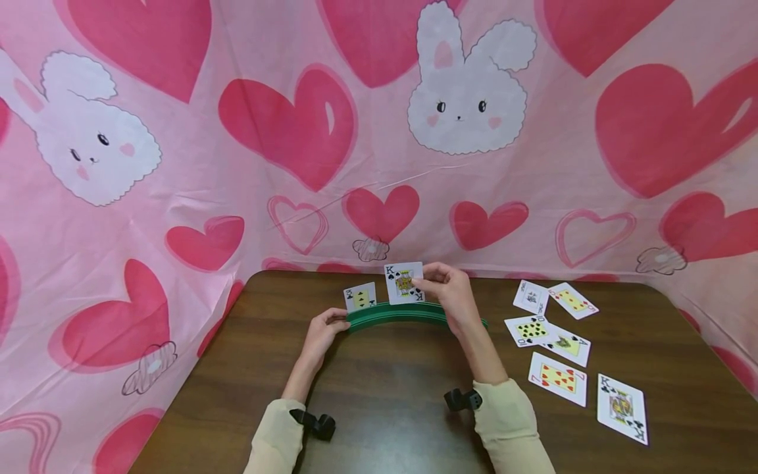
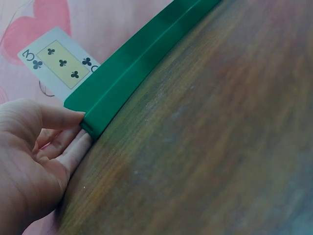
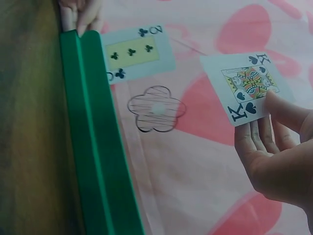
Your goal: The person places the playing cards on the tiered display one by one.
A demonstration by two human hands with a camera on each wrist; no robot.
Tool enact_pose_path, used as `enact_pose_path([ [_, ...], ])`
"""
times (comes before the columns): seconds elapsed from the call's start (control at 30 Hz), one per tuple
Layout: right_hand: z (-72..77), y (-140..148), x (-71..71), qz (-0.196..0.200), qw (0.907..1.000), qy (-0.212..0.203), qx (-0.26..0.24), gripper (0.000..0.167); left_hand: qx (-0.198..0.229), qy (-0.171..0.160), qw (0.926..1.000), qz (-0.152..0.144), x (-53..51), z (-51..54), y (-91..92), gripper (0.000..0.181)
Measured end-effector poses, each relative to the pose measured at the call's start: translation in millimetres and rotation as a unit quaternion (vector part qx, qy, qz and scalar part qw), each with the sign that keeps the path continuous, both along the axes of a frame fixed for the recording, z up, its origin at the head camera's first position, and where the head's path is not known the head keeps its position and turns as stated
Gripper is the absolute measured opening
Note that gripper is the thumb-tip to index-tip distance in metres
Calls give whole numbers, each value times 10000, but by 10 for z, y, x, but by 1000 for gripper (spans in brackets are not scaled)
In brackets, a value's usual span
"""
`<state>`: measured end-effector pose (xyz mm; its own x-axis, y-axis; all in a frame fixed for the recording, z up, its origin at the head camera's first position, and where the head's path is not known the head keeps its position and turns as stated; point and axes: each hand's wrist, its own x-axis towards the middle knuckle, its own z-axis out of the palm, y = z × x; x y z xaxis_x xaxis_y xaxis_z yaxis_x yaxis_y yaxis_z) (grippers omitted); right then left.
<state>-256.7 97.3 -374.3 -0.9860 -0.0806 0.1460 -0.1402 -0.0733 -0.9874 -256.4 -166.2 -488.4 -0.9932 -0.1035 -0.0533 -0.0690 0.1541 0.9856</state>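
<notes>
A curved green card holder (image 1: 397, 313) stands on the wooden table. At its left end, my left hand (image 1: 324, 334) pinches the tip between thumb and fingers, as the left wrist view also shows. The three of clubs (image 2: 62, 63) stands upright in the holder's slot near that end. My right hand (image 1: 451, 293) grips a king of spades (image 3: 247, 88) by one edge, thumb on its face and fingers behind. In the right wrist view this card is apart from the holder, face toward me. The right hand and forearm hide part of the holder's right end in the head view.
Several cards lie face up on the table's right side: a joker (image 1: 531, 297), a red-suited card (image 1: 573, 301), a black ten (image 1: 527, 330), an ace (image 1: 568, 345), a seven of hearts (image 1: 558, 378) and a king of clubs (image 1: 622, 407). A pink heart-print cloth (image 1: 379, 164) hangs behind the table.
</notes>
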Motion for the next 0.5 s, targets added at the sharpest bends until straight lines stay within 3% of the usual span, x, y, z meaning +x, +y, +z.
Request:
enact_pose_path([
  [0.23,-93,-110,-26,196,9997,-101,49,29,-99,148,9998,93,-14,-31,10,20],
  [0.5,-177,-235,-51,217,9991,-365,57,24,-104,88,9999,99,-9,-21,8,20],
])
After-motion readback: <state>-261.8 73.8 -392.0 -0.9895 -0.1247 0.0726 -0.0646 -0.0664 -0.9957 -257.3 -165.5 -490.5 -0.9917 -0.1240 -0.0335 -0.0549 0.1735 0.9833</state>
